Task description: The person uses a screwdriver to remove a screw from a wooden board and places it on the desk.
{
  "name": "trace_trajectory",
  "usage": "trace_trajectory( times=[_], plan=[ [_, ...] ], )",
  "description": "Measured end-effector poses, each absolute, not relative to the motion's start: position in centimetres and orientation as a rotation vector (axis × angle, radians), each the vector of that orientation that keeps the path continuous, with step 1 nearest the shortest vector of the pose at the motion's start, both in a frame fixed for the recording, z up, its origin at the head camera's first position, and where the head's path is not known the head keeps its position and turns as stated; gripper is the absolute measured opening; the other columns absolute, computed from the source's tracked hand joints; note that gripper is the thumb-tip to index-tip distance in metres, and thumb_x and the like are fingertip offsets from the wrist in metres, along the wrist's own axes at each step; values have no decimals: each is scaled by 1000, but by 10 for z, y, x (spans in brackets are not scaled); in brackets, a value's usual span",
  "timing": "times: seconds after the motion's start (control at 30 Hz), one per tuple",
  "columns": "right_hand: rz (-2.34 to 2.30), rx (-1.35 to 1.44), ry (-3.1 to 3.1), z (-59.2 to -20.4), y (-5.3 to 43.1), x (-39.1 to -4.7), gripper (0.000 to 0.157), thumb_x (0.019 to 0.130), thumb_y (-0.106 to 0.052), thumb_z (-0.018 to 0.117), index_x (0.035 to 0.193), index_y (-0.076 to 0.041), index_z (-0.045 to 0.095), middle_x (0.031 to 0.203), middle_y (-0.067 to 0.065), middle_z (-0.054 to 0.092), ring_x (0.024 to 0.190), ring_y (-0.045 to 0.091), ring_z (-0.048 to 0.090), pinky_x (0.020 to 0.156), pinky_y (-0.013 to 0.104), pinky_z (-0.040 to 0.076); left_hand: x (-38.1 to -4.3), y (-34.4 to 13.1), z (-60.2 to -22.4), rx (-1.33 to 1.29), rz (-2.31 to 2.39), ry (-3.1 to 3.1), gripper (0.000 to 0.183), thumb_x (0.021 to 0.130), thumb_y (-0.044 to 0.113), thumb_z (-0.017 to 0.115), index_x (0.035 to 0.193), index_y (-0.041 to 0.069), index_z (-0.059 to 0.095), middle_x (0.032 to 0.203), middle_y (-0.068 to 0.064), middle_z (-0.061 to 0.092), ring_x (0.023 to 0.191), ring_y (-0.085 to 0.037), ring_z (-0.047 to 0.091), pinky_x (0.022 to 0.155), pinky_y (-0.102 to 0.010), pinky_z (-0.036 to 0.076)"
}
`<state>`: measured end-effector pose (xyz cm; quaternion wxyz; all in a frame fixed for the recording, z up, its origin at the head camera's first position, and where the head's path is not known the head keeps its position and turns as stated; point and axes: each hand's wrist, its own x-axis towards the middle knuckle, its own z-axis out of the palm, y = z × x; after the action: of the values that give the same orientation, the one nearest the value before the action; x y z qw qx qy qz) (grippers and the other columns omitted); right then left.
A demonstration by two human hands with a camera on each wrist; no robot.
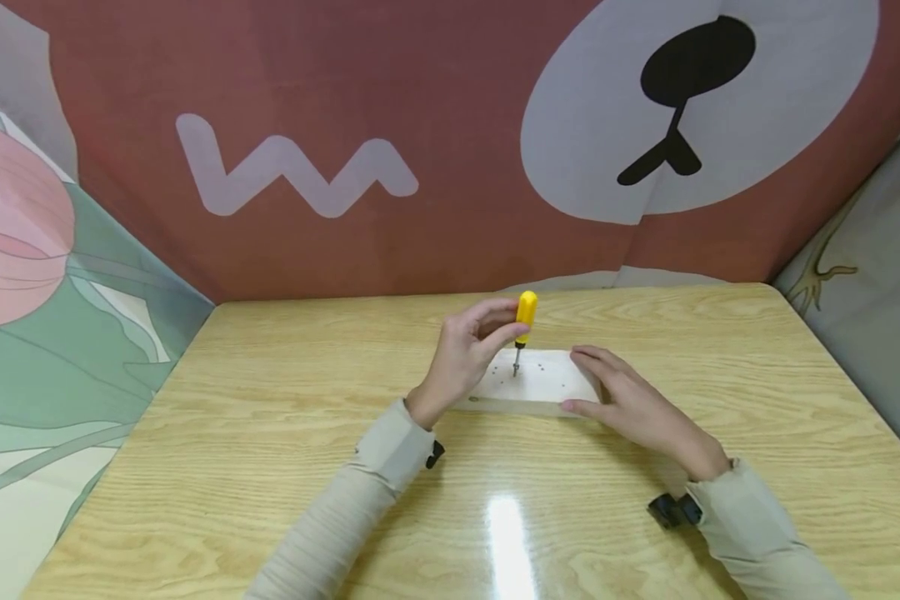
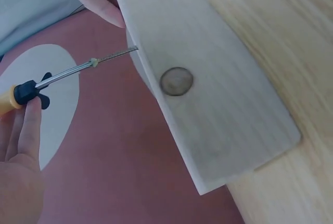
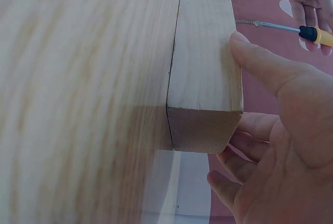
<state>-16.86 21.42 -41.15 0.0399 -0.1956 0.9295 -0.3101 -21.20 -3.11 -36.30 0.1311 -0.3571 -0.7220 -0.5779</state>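
Observation:
My left hand (image 1: 465, 354) pinches the yellow handle of a screwdriver (image 1: 526, 318) between thumb and fingers, the shaft pointing down. At the tip of the shaft a screw (image 2: 115, 56) stands upright in the top of a pale wooden block (image 1: 540, 385). Several small dark holes dot that top face. My right hand (image 1: 633, 408) grips the right end of the block, thumb on the near side and fingers on the far side. In the right wrist view the thumb (image 3: 260, 62) presses near the block's upper edge.
The block lies on a wood-grain table (image 1: 270, 467) whose back edge meets a reddish printed backdrop (image 1: 345, 250). Patterned cloth hangs on both sides. A round dark knot (image 2: 177, 81) marks the block's near side. Dark wrist devices (image 1: 675, 510) sit at the cuffs.

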Motion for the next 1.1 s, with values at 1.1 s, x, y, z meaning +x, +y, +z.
trace_trajectory(
  times=[1.1],
  plan=[
    [-920,-620,2875,-410,213,-168,81,94,-47,66,148,6,38,157,23,32,144,45,30,113,65,31,-209,-31,-357,-1005,-1726,-2299,33,96,7,64,129,3,63,118,-13,72,104,-20,72,89,-25,59]
  ],
)
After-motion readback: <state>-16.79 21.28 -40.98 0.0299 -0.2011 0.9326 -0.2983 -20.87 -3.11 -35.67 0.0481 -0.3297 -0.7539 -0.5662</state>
